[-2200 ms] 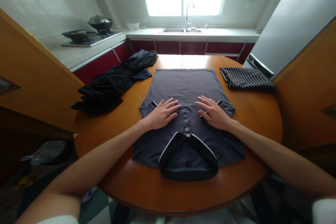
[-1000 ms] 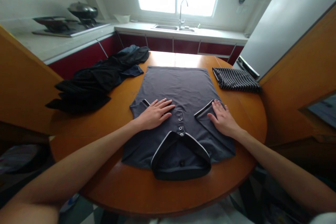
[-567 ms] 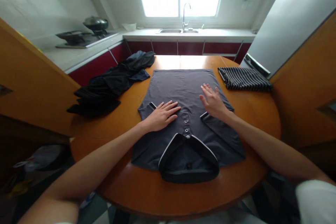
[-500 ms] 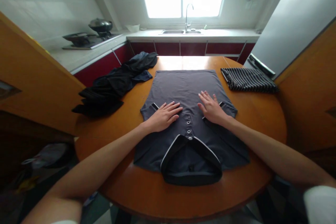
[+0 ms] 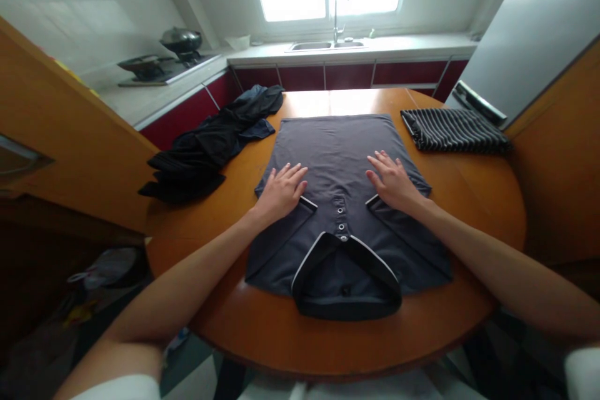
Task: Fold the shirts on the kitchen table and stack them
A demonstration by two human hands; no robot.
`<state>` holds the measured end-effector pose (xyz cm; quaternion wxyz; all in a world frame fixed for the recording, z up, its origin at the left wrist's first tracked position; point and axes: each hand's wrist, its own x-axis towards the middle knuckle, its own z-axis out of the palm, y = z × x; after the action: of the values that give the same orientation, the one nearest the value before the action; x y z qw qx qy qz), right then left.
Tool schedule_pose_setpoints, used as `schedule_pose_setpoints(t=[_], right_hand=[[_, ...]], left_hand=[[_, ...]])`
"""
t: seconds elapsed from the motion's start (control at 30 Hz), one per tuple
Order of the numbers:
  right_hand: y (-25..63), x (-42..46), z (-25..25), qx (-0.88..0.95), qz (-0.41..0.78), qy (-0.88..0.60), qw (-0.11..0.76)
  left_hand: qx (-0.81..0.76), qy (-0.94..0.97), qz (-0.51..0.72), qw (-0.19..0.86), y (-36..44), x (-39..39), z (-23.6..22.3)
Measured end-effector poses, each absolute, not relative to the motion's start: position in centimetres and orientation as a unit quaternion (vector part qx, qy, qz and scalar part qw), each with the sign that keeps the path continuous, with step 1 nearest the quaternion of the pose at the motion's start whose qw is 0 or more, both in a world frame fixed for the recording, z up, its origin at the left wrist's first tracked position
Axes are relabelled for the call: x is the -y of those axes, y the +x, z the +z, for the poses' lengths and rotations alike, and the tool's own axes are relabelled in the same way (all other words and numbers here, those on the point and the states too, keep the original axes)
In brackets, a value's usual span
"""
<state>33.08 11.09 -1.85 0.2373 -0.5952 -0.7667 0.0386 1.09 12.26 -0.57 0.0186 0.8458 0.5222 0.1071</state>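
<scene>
A dark grey polo shirt (image 5: 335, 144) lies spread on the wooden table, its black, white-edged collar toward me and its buttoned placket facing up. Both sleeves are folded inward over the front, their white-trimmed cuffs pointing to the middle. My left hand (image 5: 281, 190) rests flat with fingers apart on the shirt's left side, beside the left cuff. On the opposite side, my right hand (image 5: 392, 182) lies palm down over the cloth near the right cuff, fingers spread. Neither hand grips anything.
Rumpled dark clothes (image 5: 210, 144) are heaped at the table's left. A folded black-and-white striped cloth (image 5: 454, 130) lies at the back right. The round wooden table (image 5: 351, 350) curves close in front of me. Beyond it are a sink (image 5: 312, 46) and a stove with pans (image 5: 180, 42).
My left hand has moved left, off the middle of the shirt, uncovering the left cuff. My right hand has shifted slightly outward. The view has tilted down a little.
</scene>
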Motion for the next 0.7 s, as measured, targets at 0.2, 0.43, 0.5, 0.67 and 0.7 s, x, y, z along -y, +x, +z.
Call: schedule_pose_setpoints(t=[0.2,0.43,0.5,0.67,0.7], right_hand=[[36.0,-12.8,-2.5,0.702,0.037,-0.668,0.245],[36.7,-13.4,-3.9,0.665,0.073,-0.727,0.151],[36.8,-13.5,-3.7,0.664,0.069,-0.728,0.158],[38.1,-14.0,-3.5,0.644,0.059,-0.736,0.202],[38.3,-14.1,-3.6,0.638,0.061,-0.74,0.204]], left_hand=[[-0.55,0.831,0.069,0.047,0.8,-13.2,-1.9],[-0.589,0.796,0.136,0.043,-0.2,-14.6,-1.6],[-0.608,0.78,0.143,0.042,-0.9,-15.3,-1.6],[-0.62,0.765,0.174,0.017,-2.8,-17.4,-2.1],[-0.62,0.765,0.176,0.018,-3.1,-17.8,-2.3]])
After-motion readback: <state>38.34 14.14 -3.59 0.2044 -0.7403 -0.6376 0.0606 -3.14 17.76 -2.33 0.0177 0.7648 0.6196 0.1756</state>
